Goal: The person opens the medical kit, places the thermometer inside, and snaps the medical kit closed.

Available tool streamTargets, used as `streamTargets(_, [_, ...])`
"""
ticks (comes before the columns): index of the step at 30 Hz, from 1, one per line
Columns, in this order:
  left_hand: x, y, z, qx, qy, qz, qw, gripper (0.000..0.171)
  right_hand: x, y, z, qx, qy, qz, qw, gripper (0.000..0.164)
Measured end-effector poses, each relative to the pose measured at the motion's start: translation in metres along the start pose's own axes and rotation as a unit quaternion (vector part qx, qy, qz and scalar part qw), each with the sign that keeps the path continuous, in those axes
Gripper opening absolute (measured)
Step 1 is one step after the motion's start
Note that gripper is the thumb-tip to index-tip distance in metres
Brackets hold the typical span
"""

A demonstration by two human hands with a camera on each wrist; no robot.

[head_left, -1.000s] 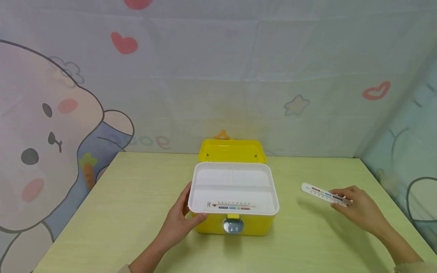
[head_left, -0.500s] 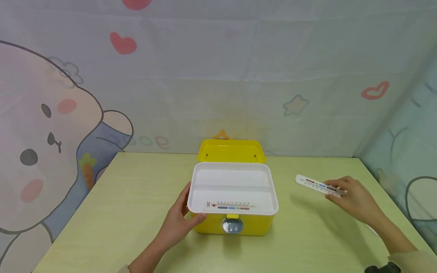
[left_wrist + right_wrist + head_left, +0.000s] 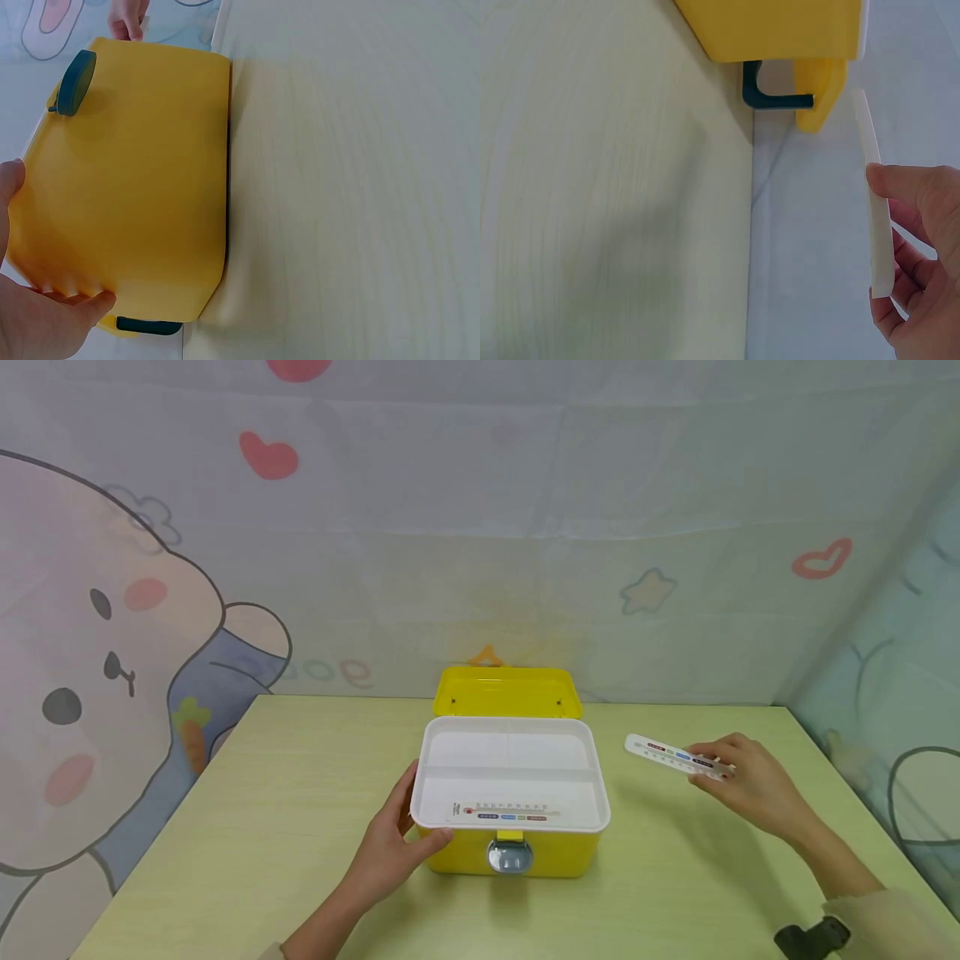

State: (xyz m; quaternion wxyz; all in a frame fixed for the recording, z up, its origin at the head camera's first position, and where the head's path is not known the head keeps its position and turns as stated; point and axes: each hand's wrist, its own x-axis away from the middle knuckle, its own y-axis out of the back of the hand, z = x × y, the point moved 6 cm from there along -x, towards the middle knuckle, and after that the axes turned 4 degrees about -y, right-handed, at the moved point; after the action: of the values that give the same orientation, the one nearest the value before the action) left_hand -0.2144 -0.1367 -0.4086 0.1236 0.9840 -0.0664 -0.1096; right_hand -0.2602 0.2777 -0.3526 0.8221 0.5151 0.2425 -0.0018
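Observation:
A yellow storage box with a white tray in its top stands on the table with its lid tipped back. One white thermometer strip lies in the tray's front compartment. My left hand grips the box's front left corner, thumb on the front and fingers along the side. To the right of the box, my right hand pinches a second white thermometer strip by its right end, held above the table with its scale facing up. In the right wrist view this thermometer shows edge-on.
A grey clasp hangs on the box front, and a dark green handle shows at its back. Behind the table hangs a printed cloth. A black band sits at the right sleeve.
My right hand has moved left and slightly farther back with the thermometer, toward the box. My left hand stays on the box corner.

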Motion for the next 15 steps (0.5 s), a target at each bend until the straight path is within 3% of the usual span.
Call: streamTargets(15, [0.000, 0.001, 0.000, -0.003, -0.007, 0.004, 1.0000, 0.090, -0.022, -0.002, 0.020, -0.014, 0.003, 0.004, 1.000, 0.033])
